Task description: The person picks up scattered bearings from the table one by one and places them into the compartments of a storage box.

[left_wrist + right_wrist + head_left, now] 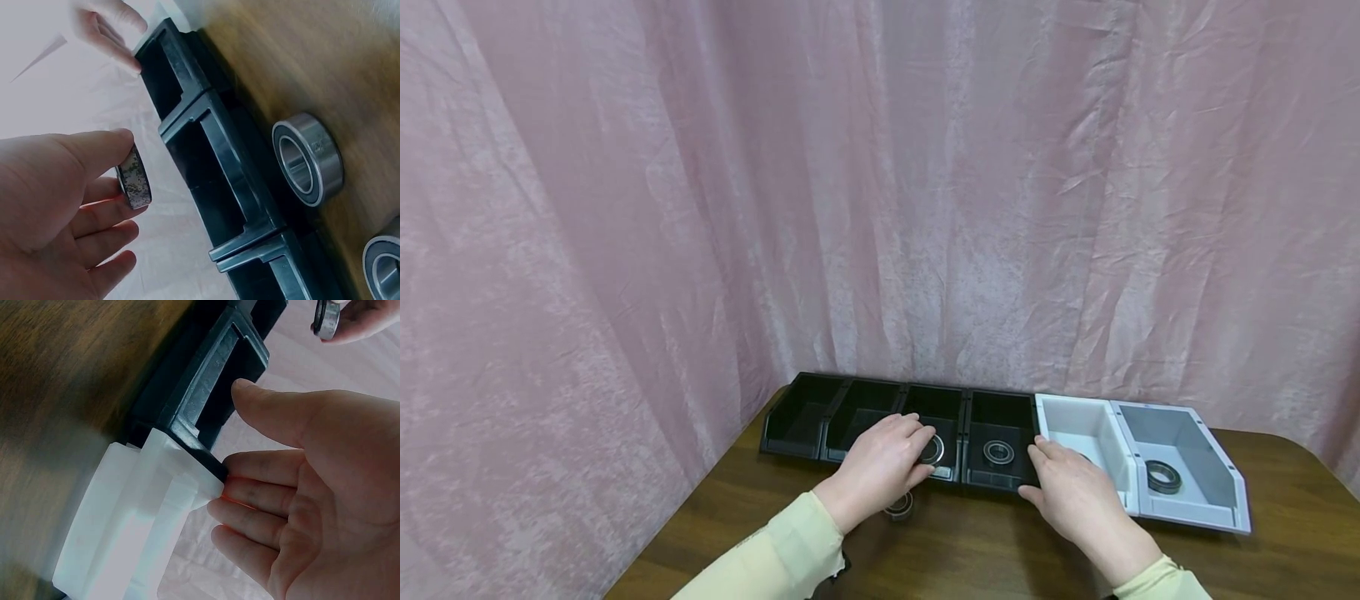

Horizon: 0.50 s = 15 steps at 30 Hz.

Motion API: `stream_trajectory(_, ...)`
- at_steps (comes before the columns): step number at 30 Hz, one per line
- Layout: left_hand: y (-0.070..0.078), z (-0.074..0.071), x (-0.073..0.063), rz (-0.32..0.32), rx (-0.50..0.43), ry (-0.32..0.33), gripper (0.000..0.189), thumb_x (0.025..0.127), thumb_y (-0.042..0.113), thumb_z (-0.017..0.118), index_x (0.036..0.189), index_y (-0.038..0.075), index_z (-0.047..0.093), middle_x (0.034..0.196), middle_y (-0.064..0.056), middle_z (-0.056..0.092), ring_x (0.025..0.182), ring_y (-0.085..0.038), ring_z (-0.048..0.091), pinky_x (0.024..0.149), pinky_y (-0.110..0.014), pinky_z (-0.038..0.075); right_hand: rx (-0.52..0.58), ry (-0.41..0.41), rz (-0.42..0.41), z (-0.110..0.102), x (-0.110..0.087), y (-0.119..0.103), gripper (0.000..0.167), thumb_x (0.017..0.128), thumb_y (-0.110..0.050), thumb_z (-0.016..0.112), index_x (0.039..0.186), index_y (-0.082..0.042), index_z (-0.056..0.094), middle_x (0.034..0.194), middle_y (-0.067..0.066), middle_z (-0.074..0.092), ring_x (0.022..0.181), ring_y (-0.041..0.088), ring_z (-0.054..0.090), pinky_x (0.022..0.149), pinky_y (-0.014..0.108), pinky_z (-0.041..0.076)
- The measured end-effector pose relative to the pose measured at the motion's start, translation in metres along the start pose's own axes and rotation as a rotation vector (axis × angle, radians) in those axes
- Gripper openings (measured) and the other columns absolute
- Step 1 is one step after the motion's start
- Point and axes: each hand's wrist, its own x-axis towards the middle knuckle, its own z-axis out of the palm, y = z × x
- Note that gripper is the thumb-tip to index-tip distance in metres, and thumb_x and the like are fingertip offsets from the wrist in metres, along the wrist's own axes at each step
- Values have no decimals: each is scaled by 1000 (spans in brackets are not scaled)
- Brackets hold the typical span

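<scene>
My left hand (883, 462) pinches a ring-shaped metal bearing (134, 178) between thumb and forefinger, above the front of the black bins (215, 181). Its other fingers are loosely bent. With fingers relaxed, my right hand (1075, 492) has its fingertips right at the corner where the end black bin meets the white bin (125, 512). Its thumb lies over the black bin's front opening. Another bearing (998, 452) lies flat in the black bin between the hands. On the table below my left hand stands a bearing (307, 159), with a second bearing (384, 265) beside it.
Several bins stand in a row along the back of the wooden table (962, 542), black ones left, white and grey ones right. The grey bin (1195, 450) holds a bearing (1163, 477). My right hand partly hides the white bin. A pink curtain (925, 208) hangs behind.
</scene>
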Motion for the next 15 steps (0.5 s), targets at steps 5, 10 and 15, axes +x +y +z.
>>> stream_trajectory(5,-3,3,7,-23,-6,-19,51,103,42,81,141,9,73,136,-6,74,139,-25,65,122,-40,46,-2,2,-5,0,-1,0,60,95,-31,88,133,11,71,144,30,67,131,48,66,107,61,54)
stream_trajectory(10,-6,6,15,-26,23,-14,51,103,41,81,141,9,73,138,-7,74,138,-25,65,124,-40,43,0,13,-12,0,-1,1,59,95,-30,89,133,11,71,143,30,67,130,48,67,106,61,55)
stream_trajectory(15,-10,12,20,-25,38,-2,50,103,40,81,139,8,74,136,-7,75,133,-25,68,123,-40,45,-2,21,-12,-1,-2,0,59,94,-30,89,132,11,71,142,29,68,129,48,67,106,60,55)
